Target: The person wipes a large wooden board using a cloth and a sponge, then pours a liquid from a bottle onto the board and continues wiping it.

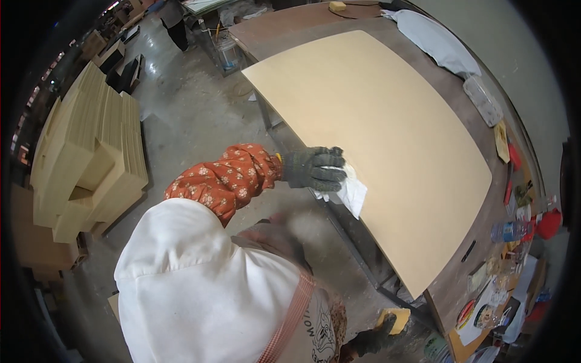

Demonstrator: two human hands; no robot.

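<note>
A large pale, light-tan board (387, 133) lies flat on the brown worktable (272, 33), its near left edge by my left hand. My left hand (315, 168), in a dark grey glove below an orange floral sleeve, is closed on a white cloth (352, 195) at that edge. Part of the cloth spreads over the board and hangs past the rim. Low in the picture, off the board's near corner, my right hand (372, 340) wears a dark glove too. It grips a yellow sponge-like block (393, 320); its fingers are partly hidden.
Stacked pale panels (91, 157) stand on the floor at left. Along the table's right side lie a white cloth bundle (433, 42), a plastic bottle (511, 232), a black marker (468, 251) and mixed clutter. A person (174, 23) stands far off at upper left.
</note>
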